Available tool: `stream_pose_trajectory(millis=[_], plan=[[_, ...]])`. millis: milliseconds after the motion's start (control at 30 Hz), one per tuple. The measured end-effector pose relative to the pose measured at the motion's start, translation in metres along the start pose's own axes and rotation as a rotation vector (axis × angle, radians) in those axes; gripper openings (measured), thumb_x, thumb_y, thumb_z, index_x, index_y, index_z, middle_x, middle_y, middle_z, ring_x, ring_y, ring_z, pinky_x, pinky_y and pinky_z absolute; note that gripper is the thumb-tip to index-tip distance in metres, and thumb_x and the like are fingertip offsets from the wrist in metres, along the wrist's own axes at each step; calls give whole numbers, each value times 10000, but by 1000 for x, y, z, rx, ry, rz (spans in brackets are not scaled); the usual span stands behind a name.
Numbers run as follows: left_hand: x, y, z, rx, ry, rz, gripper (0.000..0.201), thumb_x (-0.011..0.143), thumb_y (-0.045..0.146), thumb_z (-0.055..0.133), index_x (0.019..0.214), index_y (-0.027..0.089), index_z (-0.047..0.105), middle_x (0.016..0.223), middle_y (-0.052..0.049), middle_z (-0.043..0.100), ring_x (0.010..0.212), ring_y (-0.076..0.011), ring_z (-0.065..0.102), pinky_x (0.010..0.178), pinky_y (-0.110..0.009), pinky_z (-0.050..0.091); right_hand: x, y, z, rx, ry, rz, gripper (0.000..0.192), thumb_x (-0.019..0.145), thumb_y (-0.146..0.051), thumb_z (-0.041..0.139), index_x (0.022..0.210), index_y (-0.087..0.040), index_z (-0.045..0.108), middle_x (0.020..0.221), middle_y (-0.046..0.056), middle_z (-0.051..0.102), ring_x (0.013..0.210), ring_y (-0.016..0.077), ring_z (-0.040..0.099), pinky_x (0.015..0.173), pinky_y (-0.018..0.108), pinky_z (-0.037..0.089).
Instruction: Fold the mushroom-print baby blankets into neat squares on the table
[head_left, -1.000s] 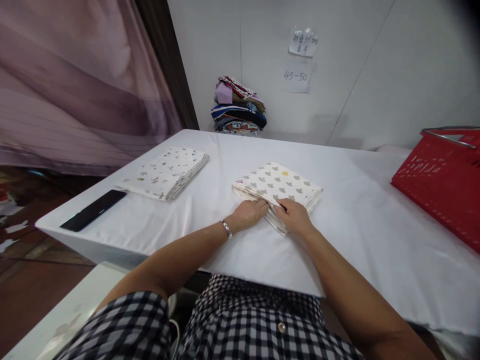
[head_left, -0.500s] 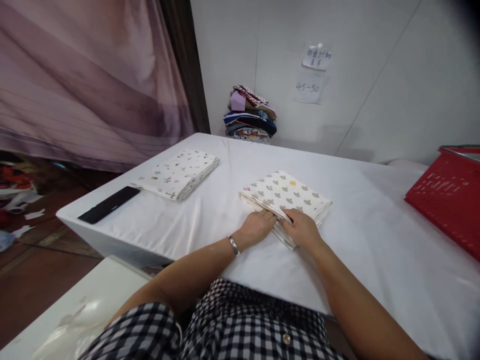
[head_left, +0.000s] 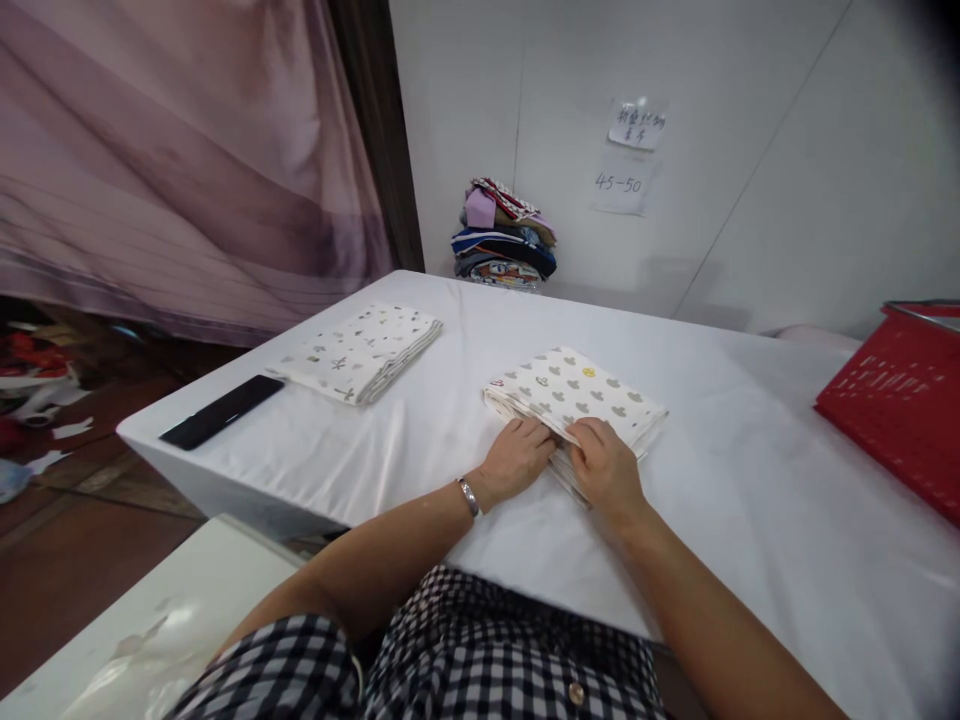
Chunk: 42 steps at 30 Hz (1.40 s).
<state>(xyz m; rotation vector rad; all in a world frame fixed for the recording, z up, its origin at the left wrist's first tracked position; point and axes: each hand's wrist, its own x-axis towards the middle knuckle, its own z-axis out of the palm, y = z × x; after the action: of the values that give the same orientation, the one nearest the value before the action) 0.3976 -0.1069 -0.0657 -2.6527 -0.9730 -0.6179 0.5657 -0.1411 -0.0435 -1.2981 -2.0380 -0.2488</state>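
A folded white cloth point(head_left: 577, 385) with grey mouse-head-like shapes and a few coloured marks lies on the white-covered table point(head_left: 720, 480) in front of me. My left hand point(head_left: 517, 458) is at its near left edge, fingers curled over the layers there. My right hand point(head_left: 606, 468) pinches the near edge of the upper layers, thumb and fingers closed on the fabric. The left fingertips are partly hidden among the layers. Farther left rests a second folded white cloth point(head_left: 360, 350) with small grey-green prints, apart from both hands.
A black phone point(head_left: 221, 411) lies at the table's left edge. A red basket point(head_left: 896, 395) stands on the right. Behind the table is a stack of folded fabrics point(head_left: 504, 235) against the wall, near paper signs point(head_left: 621, 185). A pink curtain point(head_left: 187, 150) hangs at left.
My right hand has shifted its hold slightly along the near edge, its fingers now more on top of the fabric. My left hand stays at about the same place. The view has tilted slightly.
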Motion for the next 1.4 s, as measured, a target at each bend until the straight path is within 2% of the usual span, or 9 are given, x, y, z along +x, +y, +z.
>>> stream_pose_trajectory(millis=[100,300,567,767,933,1067,1133,1267,1400], plan=[[-1,-1,2,-3,-4,15,188,914,195,433,813,166,588,844,-44,567,884,-175,476,748,-330,361,1,-1,0,-18,-27,-52,250,837,-68,402,910,-177,615,932,76,617,855,206,532,744,320,431],[-3,0,3,26,-9,30,179,903,195,436,789,161,569,803,-48,560,824,-185,478,730,-340,372,1,-2,0,-16,-324,-2,233,771,-29,419,817,-190,581,891,70,587,834,203,506,739,308,413],[-2,4,-4,23,14,-46,132,881,130,415,914,156,540,768,-44,570,774,-189,508,723,-341,392,2,1,-4,56,-421,46,236,760,-50,457,909,-190,576,958,58,579,926,193,514,789,289,422],[-3,2,-3,33,3,-23,123,889,137,417,881,171,535,774,-41,584,783,-185,514,729,-347,385,-9,-2,-5,78,-406,-1,320,770,-116,511,1079,-170,579,1076,82,567,969,218,503,839,336,431],[-4,1,-6,18,48,-17,92,873,167,477,910,187,559,831,-43,611,866,-199,536,756,-358,406,-28,-13,1,2,-310,10,467,789,-124,506,1256,-136,495,1239,137,519,1078,269,459,905,420,395],[-3,-3,-7,12,131,-22,118,835,132,509,910,198,572,1075,-75,616,1128,-242,493,940,-429,374,-34,-24,5,-79,-272,4,471,829,-103,447,1298,-134,473,1294,150,495,1152,281,423,947,446,361],[-2,-5,-7,-14,126,2,156,813,95,503,910,199,565,1106,-67,614,1149,-233,494,1034,-468,307,-34,-26,5,-116,-280,-14,476,840,-88,425,1312,-136,466,1303,151,491,1174,284,415,951,447,362],[0,-6,-6,-92,83,51,191,802,89,493,954,193,544,972,-43,644,944,-189,582,1031,-482,331,-37,-10,-5,-137,-287,-71,470,868,-84,400,1325,-171,464,1296,135,509,1171,262,442,939,428,401],[0,-1,-9,-209,102,189,261,853,120,447,1093,187,524,1048,-67,635,984,-187,575,884,-389,452,-55,27,-24,-132,-255,-52,472,874,-69,357,1315,-184,480,1242,113,561,1127,233,499,932,445,433]])
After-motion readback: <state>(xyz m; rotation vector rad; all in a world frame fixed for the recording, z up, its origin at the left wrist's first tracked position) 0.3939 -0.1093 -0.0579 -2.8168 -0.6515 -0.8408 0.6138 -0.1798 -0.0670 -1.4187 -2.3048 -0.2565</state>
